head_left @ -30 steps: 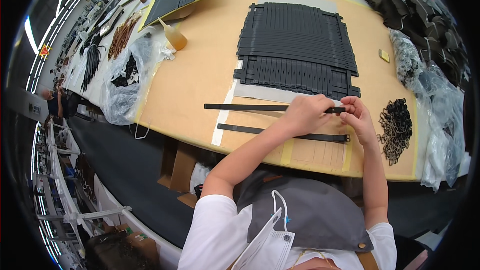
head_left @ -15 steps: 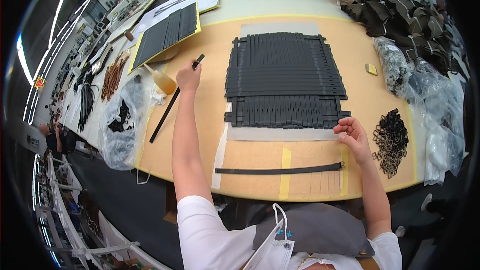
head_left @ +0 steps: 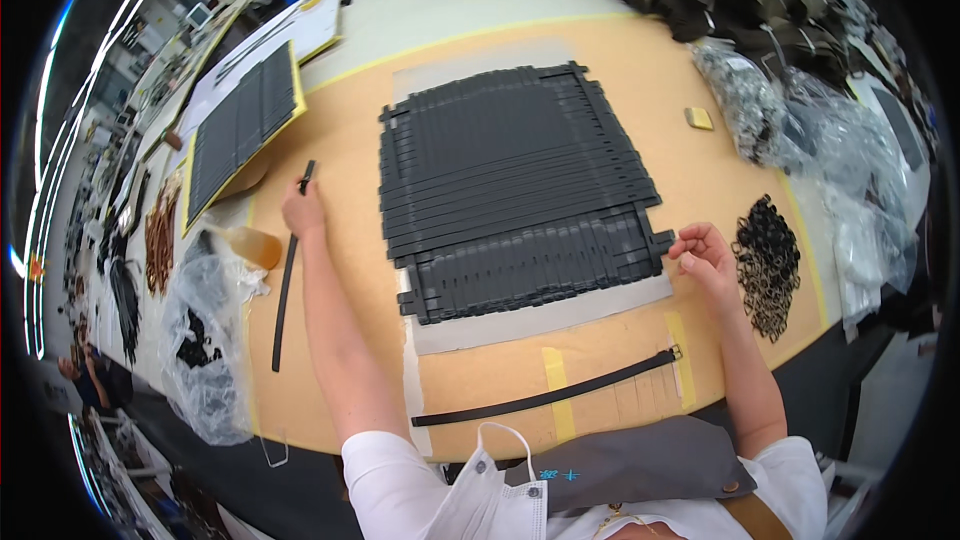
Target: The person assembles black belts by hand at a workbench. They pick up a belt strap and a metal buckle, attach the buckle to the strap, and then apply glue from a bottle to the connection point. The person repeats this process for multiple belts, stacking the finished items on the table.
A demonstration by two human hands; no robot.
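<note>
Tan worktable (head_left: 345,240) stretches beneath working fingers. Between them lies a broad stack of black straps (head_left: 505,180), with a heap of buckles (head_left: 768,270) just right of the right hand (head_left: 708,258). One strap (head_left: 285,310) runs through the left hand (head_left: 304,212), fingers closed; the right's are curled, parted, beside the stack's corner.

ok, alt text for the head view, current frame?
A person's left hand grips a black strap over a tan work surface; the right hand, fingers loosely curled, is by the right edge of a broad layered stack of black straps. A buckled strap lies nearer the wearer, and a buckle pile sits at right.
</note>
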